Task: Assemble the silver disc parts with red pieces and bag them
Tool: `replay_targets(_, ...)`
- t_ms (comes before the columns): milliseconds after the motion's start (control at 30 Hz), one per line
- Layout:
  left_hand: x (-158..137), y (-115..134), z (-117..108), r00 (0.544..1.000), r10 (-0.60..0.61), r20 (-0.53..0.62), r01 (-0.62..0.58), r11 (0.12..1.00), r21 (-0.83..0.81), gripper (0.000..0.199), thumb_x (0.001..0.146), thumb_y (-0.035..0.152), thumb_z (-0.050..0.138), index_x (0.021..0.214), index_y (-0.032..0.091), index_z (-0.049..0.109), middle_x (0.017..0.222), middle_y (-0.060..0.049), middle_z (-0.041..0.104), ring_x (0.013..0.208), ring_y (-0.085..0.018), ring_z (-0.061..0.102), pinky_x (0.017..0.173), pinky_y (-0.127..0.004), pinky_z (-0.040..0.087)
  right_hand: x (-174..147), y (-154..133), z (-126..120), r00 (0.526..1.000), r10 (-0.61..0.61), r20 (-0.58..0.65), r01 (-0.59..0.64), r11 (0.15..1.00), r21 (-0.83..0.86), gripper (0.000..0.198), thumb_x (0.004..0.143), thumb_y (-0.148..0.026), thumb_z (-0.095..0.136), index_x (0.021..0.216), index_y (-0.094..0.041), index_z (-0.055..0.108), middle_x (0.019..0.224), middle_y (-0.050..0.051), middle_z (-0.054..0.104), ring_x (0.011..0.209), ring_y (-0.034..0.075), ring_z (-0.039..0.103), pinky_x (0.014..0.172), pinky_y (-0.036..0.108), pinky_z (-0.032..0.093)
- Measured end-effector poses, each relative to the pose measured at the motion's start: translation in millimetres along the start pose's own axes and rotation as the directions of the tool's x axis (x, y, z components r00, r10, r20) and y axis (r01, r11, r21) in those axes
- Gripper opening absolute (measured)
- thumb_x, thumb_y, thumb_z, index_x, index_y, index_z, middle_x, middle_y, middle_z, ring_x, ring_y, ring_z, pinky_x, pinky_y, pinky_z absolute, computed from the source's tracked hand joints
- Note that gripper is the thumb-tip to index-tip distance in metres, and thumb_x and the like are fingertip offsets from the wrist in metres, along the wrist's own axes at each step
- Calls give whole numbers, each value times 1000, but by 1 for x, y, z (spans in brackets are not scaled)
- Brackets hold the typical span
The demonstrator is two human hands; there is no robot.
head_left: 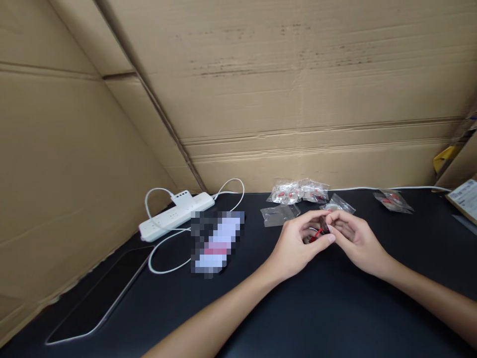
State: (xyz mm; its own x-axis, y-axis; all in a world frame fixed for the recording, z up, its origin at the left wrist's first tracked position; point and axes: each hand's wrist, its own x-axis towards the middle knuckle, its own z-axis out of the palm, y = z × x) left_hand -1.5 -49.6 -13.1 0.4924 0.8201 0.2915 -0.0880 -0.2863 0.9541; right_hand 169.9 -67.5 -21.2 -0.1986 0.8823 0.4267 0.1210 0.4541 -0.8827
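Observation:
My left hand [294, 248] and my right hand [359, 244] meet over the black table, fingertips together. Between them is a small clear plastic bag [316, 235] with something red inside, mostly hidden by the fingers. Both hands are closed on it, thumbs pressed against its near side. Just beyond the fingers lies another clear bag [339, 203]. To the left of it is a flat clear bag [279, 216] that looks empty. Farther back, several clear bags [296, 192] with red and white contents lie in a cluster.
One more bag with red contents [394, 201] lies at the right. A white power strip [175, 216] with cables stands at the back left, beside a blurred-out object [218, 243]. A dark tablet [100, 296] lies at the left. Cardboard walls [298, 99] enclose the table.

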Motion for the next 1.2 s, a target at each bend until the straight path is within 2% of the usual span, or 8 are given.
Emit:
replay_targets(133, -1, -3, 1, 998, -19, -64, 19, 1000, 2, 43, 80, 26, 73, 122, 18, 65, 109, -10, 70, 94, -21, 67, 83, -33, 55, 0, 2, 0, 998, 34, -56, -32, 999, 31, 8, 88, -26, 63, 86, -20, 57, 82, 2, 59, 74, 15, 63, 69, 27, 55)
replay_targets(333, -1, -1, 2, 997, -28, -72, 29, 1000, 13, 41, 78, 21, 72, 119, 15, 66, 103, -10, 70, 84, -18, 66, 78, -32, 57, 2, 7, 0, 990, 81, -118, -64, 988, 138, 9, 77, -15, 67, 78, -19, 59, 72, -1, 57, 60, 10, 55, 50, 21, 45)
replay_targets(500, 0, 0, 2, 995, -12, -98, 14, 1000, 10, 39, 80, 20, 70, 118, 15, 66, 102, -10, 70, 84, -18, 66, 77, -32, 56, 4, 12, -2, 972, 166, -163, -132, 970, 202, 5, 78, -18, 65, 80, -18, 69, 69, 0, 60, 56, 10, 51, 50, 23, 42)
replay_targets(767, 7, -11, -11, 990, -44, -133, 43, 999, -13, 41, 80, 24, 71, 119, 14, 64, 111, -13, 68, 87, -19, 67, 79, -35, 57, 11, 13, -9, 918, 333, -213, -254, 910, 329, 19, 68, -28, 81, 81, -15, 76, 72, 4, 64, 61, 12, 53, 57, 27, 43)
replay_targets(867, 10, -14, -14, 990, -53, -131, 49, 998, -34, 41, 80, 24, 71, 119, 14, 63, 113, -14, 67, 91, -20, 68, 82, -38, 56, 13, 12, -10, 909, 377, -179, -295, 884, 363, 24, 68, -31, 84, 83, -14, 74, 73, 4, 64, 60, 11, 52, 58, 27, 43)
replay_targets(967, 9, -15, -14, 995, -37, -98, 32, 998, -52, 42, 82, 24, 70, 122, 16, 62, 118, -14, 65, 98, -23, 67, 84, -39, 55, 12, 11, -10, 915, 395, -84, -327, 846, 420, 25, 73, -34, 82, 83, -14, 70, 67, 2, 60, 60, 12, 54, 56, 26, 43)
replay_targets(1067, 7, -13, -11, 997, -17, -82, 12, 998, -62, 41, 85, 25, 67, 125, 18, 58, 122, -14, 64, 106, -23, 64, 89, -40, 53, 11, 10, -10, 919, 394, -2, -346, 809, 475, 25, 78, -36, 78, 83, -15, 65, 66, 1, 59, 58, 12, 55, 52, 25, 43)
replay_targets(1200, 7, -11, -8, 997, -24, -72, 18, 996, -83, 38, 87, 26, 66, 123, 17, 56, 123, -14, 62, 106, -23, 64, 93, -42, 51, 11, 11, -11, 927, 372, 45, -342, 792, 506, 25, 83, -37, 73, 83, -17, 57, 64, -1, 59, 54, 11, 54, 49, 24, 44)
